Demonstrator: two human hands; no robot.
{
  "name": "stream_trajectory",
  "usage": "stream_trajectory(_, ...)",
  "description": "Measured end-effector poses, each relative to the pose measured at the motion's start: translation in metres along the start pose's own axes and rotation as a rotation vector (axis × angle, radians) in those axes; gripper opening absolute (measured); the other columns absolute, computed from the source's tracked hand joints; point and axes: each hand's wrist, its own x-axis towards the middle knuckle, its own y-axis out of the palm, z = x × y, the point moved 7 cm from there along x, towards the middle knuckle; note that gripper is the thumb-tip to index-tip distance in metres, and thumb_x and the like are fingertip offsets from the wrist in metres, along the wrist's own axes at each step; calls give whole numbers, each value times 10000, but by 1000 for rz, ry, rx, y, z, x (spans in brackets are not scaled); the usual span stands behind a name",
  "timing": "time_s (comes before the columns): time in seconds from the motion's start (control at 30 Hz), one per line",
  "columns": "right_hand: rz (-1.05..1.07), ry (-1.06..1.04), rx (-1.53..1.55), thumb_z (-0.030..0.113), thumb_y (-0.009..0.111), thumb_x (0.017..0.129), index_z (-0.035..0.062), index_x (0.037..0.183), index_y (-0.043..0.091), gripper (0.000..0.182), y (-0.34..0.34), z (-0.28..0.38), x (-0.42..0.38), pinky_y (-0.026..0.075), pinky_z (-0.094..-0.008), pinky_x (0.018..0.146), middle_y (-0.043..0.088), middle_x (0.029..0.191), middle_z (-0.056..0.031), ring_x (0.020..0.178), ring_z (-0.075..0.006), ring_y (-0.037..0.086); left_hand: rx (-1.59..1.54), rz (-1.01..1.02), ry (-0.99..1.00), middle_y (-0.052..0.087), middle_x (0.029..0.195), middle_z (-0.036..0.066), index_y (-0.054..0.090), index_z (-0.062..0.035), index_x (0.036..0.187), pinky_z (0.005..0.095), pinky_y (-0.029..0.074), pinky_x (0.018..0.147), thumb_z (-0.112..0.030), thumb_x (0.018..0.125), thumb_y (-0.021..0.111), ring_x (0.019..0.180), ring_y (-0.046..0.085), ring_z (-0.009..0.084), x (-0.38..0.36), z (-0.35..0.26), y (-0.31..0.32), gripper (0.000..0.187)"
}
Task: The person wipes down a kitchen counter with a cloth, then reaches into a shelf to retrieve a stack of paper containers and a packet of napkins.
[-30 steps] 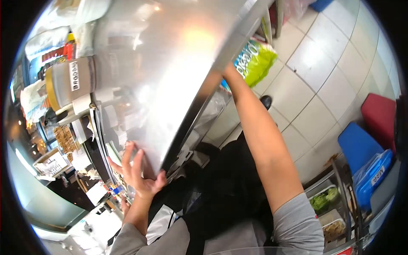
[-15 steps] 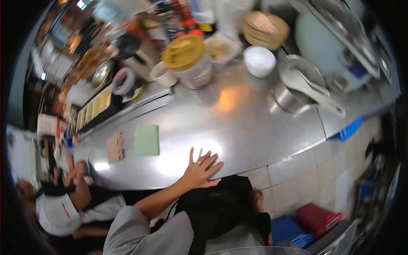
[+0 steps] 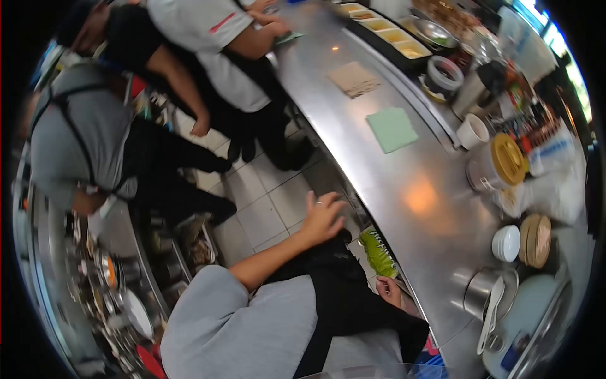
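Note:
My left hand (image 3: 322, 218) is in the air over the floor beside the steel counter (image 3: 379, 183). Its fingers are spread, with a ring on one, and it holds nothing. Low by the counter's front edge, my right hand (image 3: 389, 291) has its fingers curled in; nothing shows in them. A bright green bag (image 3: 379, 254) lies below the edge, just beyond that hand. On the counter are a folded green cloth (image 3: 392, 130) and a brown cloth (image 3: 353, 79).
Two co-workers (image 3: 218, 31) stand at the counter's far end, and another person in grey (image 3: 82, 126) is at the left. Along the back are a yellow-lidded tub (image 3: 497, 163), white bowls (image 3: 505, 244) and a steel pot (image 3: 483, 294) with a white ladle (image 3: 491, 316). Tiled floor (image 3: 255, 221) lies between.
My view and body have turned left, so the counter now runs along my right. My left hand has come off the countertop into the air. The co-workers and aisle have come into view.

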Motion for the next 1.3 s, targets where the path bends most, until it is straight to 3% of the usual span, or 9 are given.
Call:
stream_trajectory(0.17, 470, -136, -640, 317, 586, 798, 118, 1078, 578, 344, 12, -57, 26, 473, -378, 696, 615, 837, -166, 784, -296, 611, 85, 178, -642, 496, 1152, 128, 519, -117, 1143, 640, 203, 960, -287, 771, 612, 1084, 491, 306, -131, 101, -23, 420)
stream_trajectory(0.2, 584, 100, -638, 313, 556, 805, 98, 1094, 571, 361, 15, -135, 52, 464, -396, 733, 616, 884, -195, 855, -328, 608, 81, 294, -750, 509, 1145, 135, 515, -108, 1161, 634, 223, 954, -307, 778, 611, 1097, 488, 306, -159, 113, -20, 442)
stream_trajectory(0.27, 527, 3, -787, 338, 563, 809, 74, 1095, 571, 389, 35, 1, 23, 454, -412, 776, 609, 947, -222, 927, -355, 588, 59, 407, -855, 521, 1137, 142, 512, -99, 1178, 629, 242, 947, -326, 784, 609, 1110, 485, 305, -208, 139, -6, 465)
stream_trajectory(0.37, 532, -120, -929, 370, 551, 830, 42, 1071, 579, 408, 60, 51, 45, 441, -419, 818, 597, 991, -240, 972, -378, 563, -397, 370, -940, 569, 1136, 161, 548, -91, 1169, 383, 402, 922, -406, 829, 567, 1079, 524, 329, -248, 146, 16, 463)
stream_trajectory(0.53, 617, -405, -999, 397, 508, 861, -5, 1056, 574, 451, 147, 121, 75, 432, -414, 840, 587, 1017, -239, 979, -380, 549, -753, 93, -846, 606, 1059, 123, 581, -53, 1109, 326, 442, 846, -377, 897, 473, 960, 572, 240, -247, 151, 33, 403)
stream_trajectory(0.6, 798, -449, -877, 445, 455, 883, -3, 1093, 566, 507, 193, 96, 102, 413, -405, 888, 570, 1079, -237, 1027, -362, 532, -1444, 112, -1005, 603, 1061, 80, 601, -62, 1079, 319, 422, 856, -399, 901, 450, 968, 546, 200, -248, 147, 49, 410)
stream_trajectory(0.73, 1200, -197, -620, 484, 363, 928, -2, 1202, 498, 575, 270, 81, 90, 362, -305, 941, 568, 1155, -124, 1078, -193, 498, -1271, 321, -881, 563, 1154, 94, 542, -27, 1193, 295, 367, 934, -477, 886, 452, 1074, 496, 176, -253, 168, 93, 552)
stream_trajectory(0.9, 1055, -80, -669, 435, 424, 925, -15, 1110, 570, 507, 281, 60, 100, 397, -277, 885, 610, 1052, -82, 971, -158, 536, -1321, 296, -907, 580, 1122, 83, 547, -17, 1177, 253, 398, 898, -511, 881, 446, 994, 543, 160, -241, 133, 24, 585)
stream_trajectory(1.3, 958, -208, -654, 442, 446, 900, 32, 1122, 573, 483, 255, 71, 96, 381, -314, 928, 589, 1109, -163, 1090, -252, 524, -1242, 333, -878, 513, 1232, 89, 518, -19, 1222, 262, 343, 957, -545, 843, 496, 1106, 479, 163, -224, 103, -11, 648)
